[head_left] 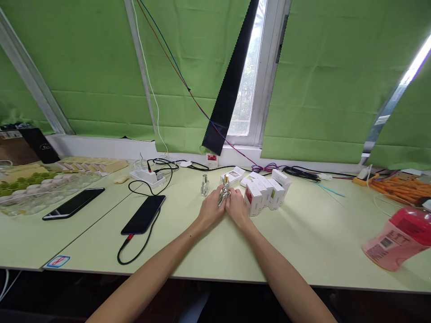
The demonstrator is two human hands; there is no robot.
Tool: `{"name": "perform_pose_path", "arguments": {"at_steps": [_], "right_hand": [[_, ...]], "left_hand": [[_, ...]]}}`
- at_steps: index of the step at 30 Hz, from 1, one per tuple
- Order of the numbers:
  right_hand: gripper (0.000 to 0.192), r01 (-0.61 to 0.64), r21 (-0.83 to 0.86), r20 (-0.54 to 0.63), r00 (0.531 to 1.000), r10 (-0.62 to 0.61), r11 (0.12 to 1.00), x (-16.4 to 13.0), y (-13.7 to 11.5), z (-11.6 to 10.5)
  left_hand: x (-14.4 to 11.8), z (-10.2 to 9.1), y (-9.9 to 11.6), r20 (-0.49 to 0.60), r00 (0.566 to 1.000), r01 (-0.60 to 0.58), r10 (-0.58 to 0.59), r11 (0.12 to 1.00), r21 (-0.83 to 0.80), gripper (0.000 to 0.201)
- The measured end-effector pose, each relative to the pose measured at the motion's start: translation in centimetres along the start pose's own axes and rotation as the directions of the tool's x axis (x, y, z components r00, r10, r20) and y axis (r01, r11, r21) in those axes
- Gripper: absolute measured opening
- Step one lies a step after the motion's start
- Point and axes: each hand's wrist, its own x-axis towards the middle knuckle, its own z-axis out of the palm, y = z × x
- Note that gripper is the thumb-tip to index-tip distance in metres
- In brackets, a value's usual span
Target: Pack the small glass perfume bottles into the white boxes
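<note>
My left hand (211, 207) and my right hand (237, 207) meet over the middle of the table. Between their fingers is a small clear glass perfume bottle (225, 193) with a gold neck, held upright; my fingers hide part of its base. A second clear glass perfume bottle (204, 185) stands just left of my left hand, not touched. Right beside my right hand several small white boxes (255, 198) stand in a group, the nearest with a red picture. Flat white boxes (233, 176) lie behind my hands.
To the left lie a black phone (144, 215) on a cable, another phone (74, 204) and a white power strip (148, 177). Egg trays (30, 188) are at the far left. A pink bottle (397, 240) and orange items (400, 188) are on the right. Cables run along the wall.
</note>
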Motion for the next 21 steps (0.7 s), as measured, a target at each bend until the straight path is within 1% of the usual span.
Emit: {"name": "perform_pose_path", "arguments": {"at_steps": [21], "right_hand": [[0.034, -0.003, 0.028, 0.006, 1.000, 0.003, 1.000, 0.02, 0.03, -0.08]], "left_hand": [[0.15, -0.12, -0.02, 0.027, 1.000, 0.017, -0.016, 1.000, -0.023, 0.047]]}}
